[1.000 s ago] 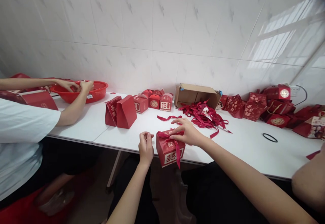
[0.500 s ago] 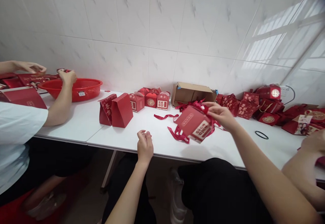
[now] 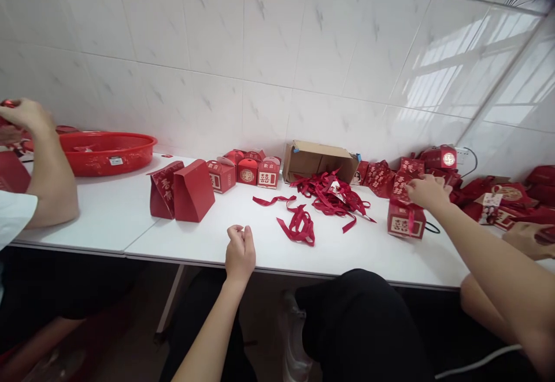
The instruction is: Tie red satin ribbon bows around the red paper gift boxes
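From where I stand, well to the left of the left grip [image 3: 240, 255] another person's hand [image 3: 34, 117] is lifted with something red in it, next to a red basin [image 3: 130, 154]. Nearer, left of that grip and beyond it, two tall boxes [image 3: 195, 191] stand side by side, no ribbon on the sides I can see. Straight beyond the grip sit the small boxes [image 3: 269, 173], shut and, as far as I can tell, bare of ribbon too. The left grip itself is curled loosely closed at the front edge of the bench [image 3: 347, 255], with nothing showing in it.

To its right lie loose ribbons [image 3: 306, 229], and farther off a ribbon heap [image 3: 332, 190] spills from a cardboard carton [image 3: 325, 159].

Next comes the ribboned box [image 3: 405, 225], upright right under the right grip [image 3: 422, 192], which is pinched on its top; whether the base touches down I can't tell. I'd judge this box finished or nearly so: closed, with ribbon down its front. A black loop [image 3: 432, 228] pokes out just beside it, and right of the grip is a pile of red boxes [image 3: 507, 194]. With so much ribbon loose and boxes unribboned, plenty looks left.
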